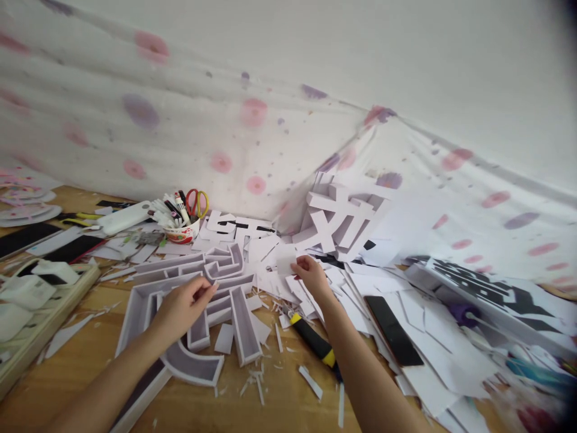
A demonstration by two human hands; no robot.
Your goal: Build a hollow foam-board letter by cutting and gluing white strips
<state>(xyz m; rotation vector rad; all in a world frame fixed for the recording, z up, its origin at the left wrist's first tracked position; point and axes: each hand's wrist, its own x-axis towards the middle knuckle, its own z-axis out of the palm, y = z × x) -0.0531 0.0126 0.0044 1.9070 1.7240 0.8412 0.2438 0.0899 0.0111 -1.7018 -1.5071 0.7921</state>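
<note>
My right hand [312, 278] pinches a small white piece of board [285, 260] between thumb and fingers, above a heap of white offcuts. My left hand [192, 300] hovers over or rests at a white hollow character form [146, 294] with upright walls. Its thumb and fingers are pressed together, and whatever is between them is hidden or too small to name. A black-and-yellow utility knife [313, 340] lies under my right forearm. Beside the form's right-hand strokes is a small white square [224, 338].
Finished-looking white character forms [340, 216] stand at the back. A phone [393, 329] lies on white sheets at right. A tub of pens and scissors [180, 230] stands back left, and a power strip [67, 313] with chargers lies left. Scraps litter the wooden table [279, 403].
</note>
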